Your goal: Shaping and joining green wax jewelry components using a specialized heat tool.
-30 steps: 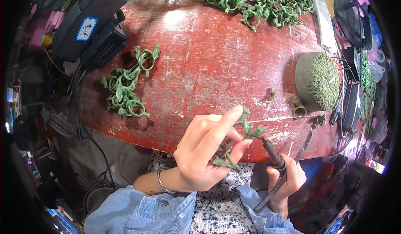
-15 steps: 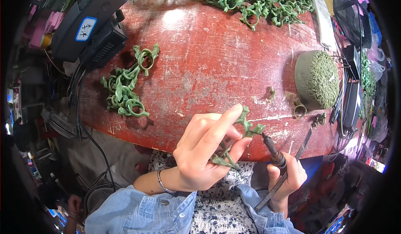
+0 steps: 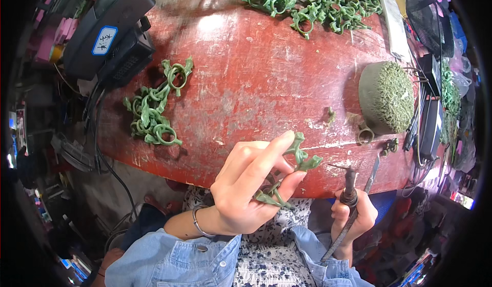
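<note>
My left hand (image 3: 246,187) is closed around green leaf-shaped rings, waxy in look. One leafy end (image 3: 302,158) sticks out past my thumb and fingertips; another part (image 3: 271,197) hangs below my palm. At the right, my right hand (image 3: 360,213) grips a soldering iron (image 3: 349,188) with a dark shaft and a thin bent tip pointing left, apart from the green piece. A flat, narrow metal tool (image 3: 372,177) also runs through that hand, its blade end pointing up and away. My fingers hide part of both tools and of the rings.
On the red, scuffed table (image 3: 230,97) lie a small cluster of green rings (image 3: 148,113) at left and a large heap (image 3: 318,0) at the far side. A round block of green crumbs (image 3: 387,97) stands right, near a small ring (image 3: 365,135). A black device (image 3: 110,26) sits left.
The soldering iron's tip has pulled away from the green piece to the right and now stands more upright. My left hand has hardly moved. Another person's arm and leg show more at lower left.
</note>
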`<state>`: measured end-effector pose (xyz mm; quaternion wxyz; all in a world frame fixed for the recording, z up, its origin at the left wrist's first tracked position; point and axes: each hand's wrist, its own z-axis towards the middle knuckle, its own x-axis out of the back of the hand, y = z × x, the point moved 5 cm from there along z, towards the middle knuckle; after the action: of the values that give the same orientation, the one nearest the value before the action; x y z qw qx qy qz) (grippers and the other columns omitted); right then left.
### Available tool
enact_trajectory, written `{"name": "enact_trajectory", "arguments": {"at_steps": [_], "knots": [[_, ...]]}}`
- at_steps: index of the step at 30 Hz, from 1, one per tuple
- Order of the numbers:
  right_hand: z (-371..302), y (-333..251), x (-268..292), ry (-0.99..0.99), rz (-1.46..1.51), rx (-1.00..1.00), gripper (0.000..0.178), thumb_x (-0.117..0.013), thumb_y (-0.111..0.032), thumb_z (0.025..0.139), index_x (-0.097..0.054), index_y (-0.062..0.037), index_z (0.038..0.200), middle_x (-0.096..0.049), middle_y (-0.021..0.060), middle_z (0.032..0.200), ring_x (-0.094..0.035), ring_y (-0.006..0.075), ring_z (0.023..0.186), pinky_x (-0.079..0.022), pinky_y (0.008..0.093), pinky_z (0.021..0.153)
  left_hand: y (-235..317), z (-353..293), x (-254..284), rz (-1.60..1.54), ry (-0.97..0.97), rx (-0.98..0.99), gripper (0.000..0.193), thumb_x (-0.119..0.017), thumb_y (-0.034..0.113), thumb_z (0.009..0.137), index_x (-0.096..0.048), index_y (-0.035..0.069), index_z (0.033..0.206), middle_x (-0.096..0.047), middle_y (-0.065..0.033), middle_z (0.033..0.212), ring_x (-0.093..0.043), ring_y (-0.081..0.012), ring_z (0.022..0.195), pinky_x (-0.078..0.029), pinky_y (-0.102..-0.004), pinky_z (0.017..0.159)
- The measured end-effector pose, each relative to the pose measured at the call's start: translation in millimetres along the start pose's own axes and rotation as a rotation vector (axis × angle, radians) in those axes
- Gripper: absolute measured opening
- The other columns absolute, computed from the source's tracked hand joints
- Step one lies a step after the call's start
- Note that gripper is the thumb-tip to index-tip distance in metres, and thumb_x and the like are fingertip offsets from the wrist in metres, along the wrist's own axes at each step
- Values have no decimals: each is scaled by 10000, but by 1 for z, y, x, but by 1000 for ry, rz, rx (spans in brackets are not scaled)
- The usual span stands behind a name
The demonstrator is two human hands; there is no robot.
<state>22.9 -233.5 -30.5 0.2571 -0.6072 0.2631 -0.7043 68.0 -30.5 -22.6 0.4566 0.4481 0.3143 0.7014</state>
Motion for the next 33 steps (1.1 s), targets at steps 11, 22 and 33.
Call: {"name": "enact_trajectory", "arguments": {"at_steps": [11, 22, 33], "knots": [[13, -23, -7, -48, 480, -165, 351, -681, -291, 744, -609, 29, 871, -536, 23, 590, -498, 77, 517, -388, 202, 491, 6, -2, 1, -286, -1, 192, 479, -726, -42, 636, -561, -40, 1086, -583, -123, 905, -588, -121, 687, -478, -217, 556], [24, -52, -4, -123, 795, -222, 258, -689, -80, 734, -600, 40, 944, -564, -13, 637, -473, 27, 546, -376, 175, 503, 21, 1, 6, -329, -86, 110, 442, -713, -46, 635, -576, -36, 1056, -593, -116, 885, -593, -175, 745, -492, -256, 600], [16, -53, -4, -30, 789, -173, 275, -680, 6, 720, -561, 58, 962, -583, 38, 668, -493, 36, 550, -371, 165, 482, 32, -3, 9, -367, -118, 50, 438, -723, -20, 665, -538, -60, 1060, -549, -137, 932, -585, -159, 801, -506, -250, 664]]}}
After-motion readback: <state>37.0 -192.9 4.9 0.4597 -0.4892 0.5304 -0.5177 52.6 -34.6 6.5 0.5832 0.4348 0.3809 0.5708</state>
